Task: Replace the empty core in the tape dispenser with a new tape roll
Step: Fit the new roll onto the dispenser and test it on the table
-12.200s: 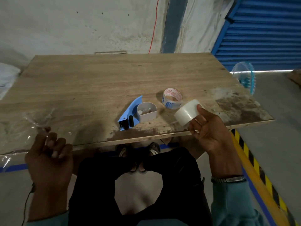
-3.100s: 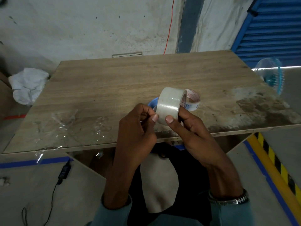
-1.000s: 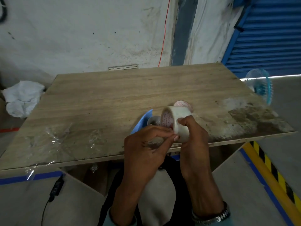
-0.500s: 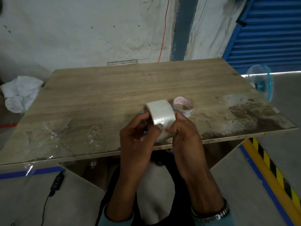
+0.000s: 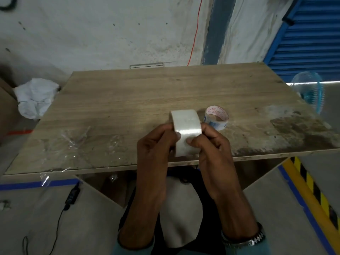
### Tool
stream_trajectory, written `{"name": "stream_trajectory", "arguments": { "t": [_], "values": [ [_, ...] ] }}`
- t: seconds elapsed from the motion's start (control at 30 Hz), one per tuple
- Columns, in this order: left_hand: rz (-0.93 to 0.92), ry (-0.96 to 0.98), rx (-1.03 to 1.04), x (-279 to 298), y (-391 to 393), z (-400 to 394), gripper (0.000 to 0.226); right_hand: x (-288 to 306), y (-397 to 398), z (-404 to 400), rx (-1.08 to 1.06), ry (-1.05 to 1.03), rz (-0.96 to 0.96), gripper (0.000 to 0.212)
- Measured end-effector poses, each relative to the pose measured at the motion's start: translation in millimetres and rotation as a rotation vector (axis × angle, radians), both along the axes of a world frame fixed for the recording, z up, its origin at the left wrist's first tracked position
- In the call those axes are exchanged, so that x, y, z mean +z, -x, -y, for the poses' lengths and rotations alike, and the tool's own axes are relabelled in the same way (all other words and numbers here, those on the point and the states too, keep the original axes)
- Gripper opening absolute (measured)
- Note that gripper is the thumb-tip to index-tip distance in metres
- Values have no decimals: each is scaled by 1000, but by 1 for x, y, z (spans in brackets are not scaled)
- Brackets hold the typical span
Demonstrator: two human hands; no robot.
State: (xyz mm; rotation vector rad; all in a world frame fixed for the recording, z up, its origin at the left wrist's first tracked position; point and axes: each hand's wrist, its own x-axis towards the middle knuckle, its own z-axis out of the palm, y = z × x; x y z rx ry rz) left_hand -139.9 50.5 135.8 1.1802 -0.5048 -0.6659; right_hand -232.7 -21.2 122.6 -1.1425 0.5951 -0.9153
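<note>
I see a wooden table [image 5: 147,100] filling the middle of the view, its near edge crossing just beyond the wrists. Crumpled clear plastic film [image 5: 77,142] lies on its near left part. 2 forearms reach up from the bottom of the frame and meet above the near edge. The left hand [image 5: 156,142] curls in from the left and the right hand [image 5: 211,142] from the right, both gripping 1 new tape roll [image 5: 185,126]. The roll stands on edge, its broad translucent band facing me, with both thumbs pressed on that band. I think the left thumb is picking at the tape, but blur hides it. The empty core [image 5: 217,117] rests on the table just beyond the right hand.
</note>
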Motion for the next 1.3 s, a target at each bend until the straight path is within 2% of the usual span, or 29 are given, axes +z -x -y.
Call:
{"name": "stream_trajectory", "arguments": {
  "t": [0.1,0.2,0.27,0.4,0.63,0.73,0.83,1.0,1.07,1.17,1.23,1.3],
  "values": [
    [94,1,-50,0,4,1,31,0,-1,1,-78,-85,41,27],
    [207,-7,-111,-2,9,3,38,-1,-2,5,-128,-166,54,53],
    [227,-2,-117,-2,10,5,42,-2,0,7,-97,-193,62,56],
    [133,-4,-7,-1,7,4,37,-3,2,6,-9,-63,47,40],
    [75,-20,15,3,-1,-1,39,-1,4,6,96,-3,69,39],
    [32,-26,-3,2,-1,0,41,-2,4,6,84,21,54,32],
    [-12,-31,-16,1,0,3,39,-3,4,6,50,22,37,33],
    [-74,-18,-24,2,1,2,47,-3,2,3,6,40,9,39],
    [-15,-22,-23,1,2,2,43,-3,1,2,14,4,13,38],
    [177,-16,-28,-5,2,1,29,-1,3,3,46,-76,67,26],
    [372,-6,-68,-6,0,-2,19,-2,6,8,67,-121,103,37],
    [542,-46,-90,-11,-4,-4,20,-3,9,11,51,-161,109,48]
  ]
}}
